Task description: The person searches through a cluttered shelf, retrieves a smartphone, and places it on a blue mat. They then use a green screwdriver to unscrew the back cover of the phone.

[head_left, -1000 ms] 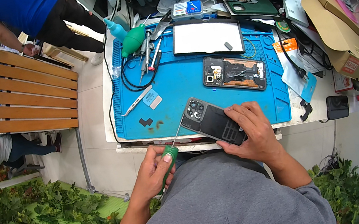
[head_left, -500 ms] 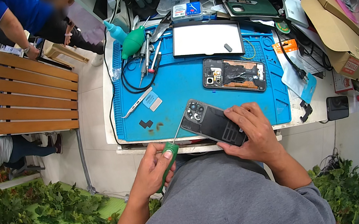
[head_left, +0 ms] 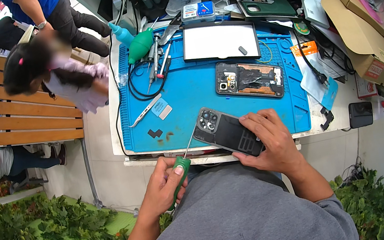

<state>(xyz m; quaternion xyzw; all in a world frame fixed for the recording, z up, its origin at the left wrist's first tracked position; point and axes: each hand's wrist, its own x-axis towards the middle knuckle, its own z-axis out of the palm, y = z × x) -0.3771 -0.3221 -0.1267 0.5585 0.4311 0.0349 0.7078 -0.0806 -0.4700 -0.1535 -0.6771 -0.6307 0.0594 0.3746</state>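
Observation:
My left hand point(head_left: 166, 183) is closed around the green handle of a thin-shafted, screwdriver-like tool point(head_left: 181, 176). The tip of its shaft meets or lies very near the left edge of a dark phone back cover point(head_left: 226, 137), by the camera rings. My right hand point(head_left: 270, 141) grips that cover at its lower right end, fingers on top and thumb along the near edge. The cover is held slantwise over the front of the blue repair mat point(head_left: 186, 116). Behind it lies an opened phone point(head_left: 250, 80) with its inside showing. A small black zigzag piece point(head_left: 155, 133) rests to the left.
Tweezers point(head_left: 145, 110), a green air blower point(head_left: 140, 46) and pen-like tools point(head_left: 157, 62) lie on the mat's left. A white-topped tray point(head_left: 220, 42) sits at the back. Cardboard boxes point(head_left: 359, 34) crowd the right. Several people are around a slatted bench point(head_left: 23, 124) at left.
My left hand and the tool have shifted very slightly; the cover and my right hand look unchanged. A person in pale clothing has come into view beside the bench.

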